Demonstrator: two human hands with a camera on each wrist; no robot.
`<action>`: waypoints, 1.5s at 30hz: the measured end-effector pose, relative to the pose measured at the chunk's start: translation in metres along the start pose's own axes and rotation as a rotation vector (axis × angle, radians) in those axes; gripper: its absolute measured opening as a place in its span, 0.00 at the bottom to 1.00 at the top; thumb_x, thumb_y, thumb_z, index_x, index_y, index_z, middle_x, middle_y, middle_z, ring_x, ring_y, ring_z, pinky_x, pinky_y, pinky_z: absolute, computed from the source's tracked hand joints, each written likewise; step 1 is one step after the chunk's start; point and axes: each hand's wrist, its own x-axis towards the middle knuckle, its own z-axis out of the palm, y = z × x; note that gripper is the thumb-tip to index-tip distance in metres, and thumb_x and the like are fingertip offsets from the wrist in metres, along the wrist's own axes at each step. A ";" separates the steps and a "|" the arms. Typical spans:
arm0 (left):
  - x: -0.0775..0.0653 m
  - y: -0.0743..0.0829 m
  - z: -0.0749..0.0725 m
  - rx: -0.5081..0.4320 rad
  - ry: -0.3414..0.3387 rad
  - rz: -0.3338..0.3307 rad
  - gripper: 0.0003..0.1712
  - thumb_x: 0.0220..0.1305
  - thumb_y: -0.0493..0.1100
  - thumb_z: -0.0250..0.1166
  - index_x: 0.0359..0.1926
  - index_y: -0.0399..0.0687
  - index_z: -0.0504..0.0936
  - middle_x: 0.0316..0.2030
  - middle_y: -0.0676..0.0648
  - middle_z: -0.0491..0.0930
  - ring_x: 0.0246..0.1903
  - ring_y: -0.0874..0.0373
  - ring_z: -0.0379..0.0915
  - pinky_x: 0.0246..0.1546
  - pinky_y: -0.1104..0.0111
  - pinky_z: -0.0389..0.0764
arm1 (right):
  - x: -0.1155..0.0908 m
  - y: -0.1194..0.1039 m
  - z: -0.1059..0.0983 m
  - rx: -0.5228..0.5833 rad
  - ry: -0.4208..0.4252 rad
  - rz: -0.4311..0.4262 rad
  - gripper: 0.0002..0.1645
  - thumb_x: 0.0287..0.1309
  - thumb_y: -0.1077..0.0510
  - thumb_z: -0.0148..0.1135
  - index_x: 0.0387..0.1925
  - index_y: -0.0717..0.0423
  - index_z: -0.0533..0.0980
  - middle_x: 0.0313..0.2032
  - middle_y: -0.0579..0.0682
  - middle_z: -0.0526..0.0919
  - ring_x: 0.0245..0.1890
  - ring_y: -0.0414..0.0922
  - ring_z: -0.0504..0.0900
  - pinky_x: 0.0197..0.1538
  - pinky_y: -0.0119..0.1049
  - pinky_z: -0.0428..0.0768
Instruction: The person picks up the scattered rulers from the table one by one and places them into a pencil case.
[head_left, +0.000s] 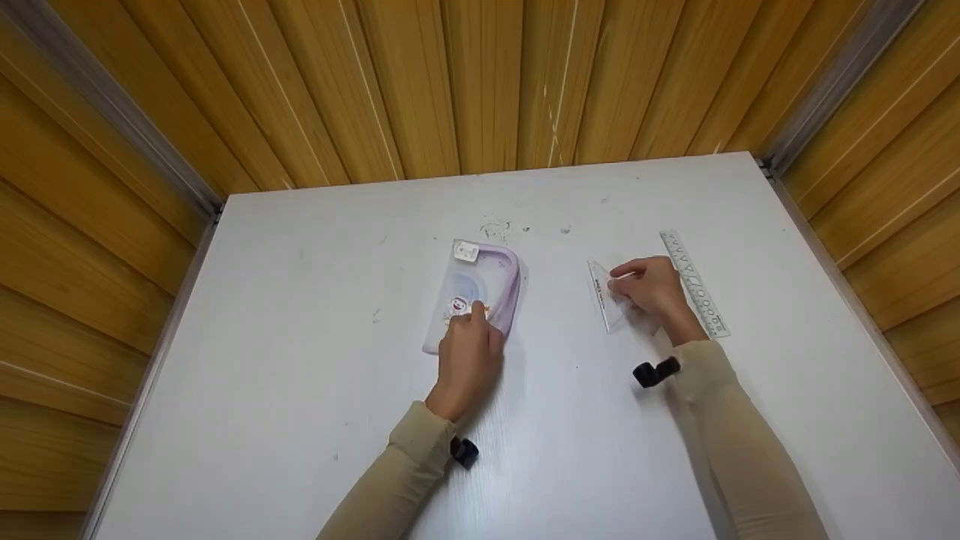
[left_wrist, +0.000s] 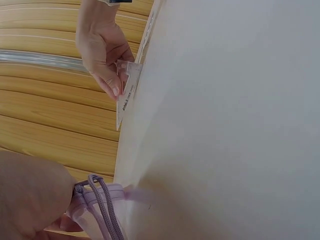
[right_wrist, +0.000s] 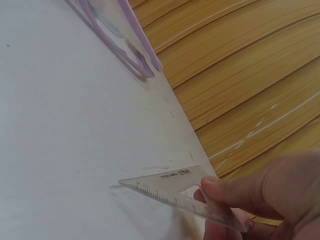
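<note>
A pale purple zip pouch with a see-through front and a cartoon print lies at the middle of the table. My left hand grips its near part, fingers curled at the edge. In the left wrist view the purple zipper shows beside that hand. The pouch's far end gapes open in the right wrist view. To its right, my right hand pinches a clear set square between thumb and fingers, one corner pointing left. The set square is held over the table, tilted.
A clear stencil ruler lies just right of my right hand. The white table has small dark marks toward its back. Wood-patterned panels stand behind and at both sides. Black camera mounts sit at both wrists.
</note>
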 end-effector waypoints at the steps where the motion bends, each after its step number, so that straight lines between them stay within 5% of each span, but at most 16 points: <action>1: 0.000 0.000 0.000 -0.003 0.000 -0.001 0.03 0.64 0.34 0.56 0.34 0.41 0.70 0.19 0.45 0.72 0.21 0.52 0.72 0.18 0.55 0.75 | 0.000 0.000 0.000 0.011 -0.003 0.006 0.17 0.59 0.59 0.70 0.50 0.59 0.85 0.33 0.51 0.83 0.24 0.40 0.76 0.27 0.33 0.75; 18: 0.000 -0.001 0.000 -0.010 -0.017 -0.017 0.03 0.64 0.35 0.57 0.35 0.41 0.70 0.20 0.45 0.73 0.20 0.54 0.70 0.19 0.56 0.76 | 0.005 -0.005 0.007 0.142 -0.048 0.091 0.18 0.62 0.56 0.71 0.52 0.58 0.83 0.37 0.50 0.86 0.29 0.42 0.80 0.32 0.32 0.79; 45: 0.000 0.002 0.000 0.006 0.003 -0.015 0.03 0.65 0.35 0.58 0.37 0.39 0.72 0.22 0.42 0.75 0.22 0.49 0.75 0.21 0.53 0.78 | 0.013 -0.023 0.032 0.241 -0.065 0.089 0.16 0.62 0.58 0.71 0.51 0.58 0.84 0.37 0.52 0.86 0.31 0.42 0.82 0.31 0.32 0.80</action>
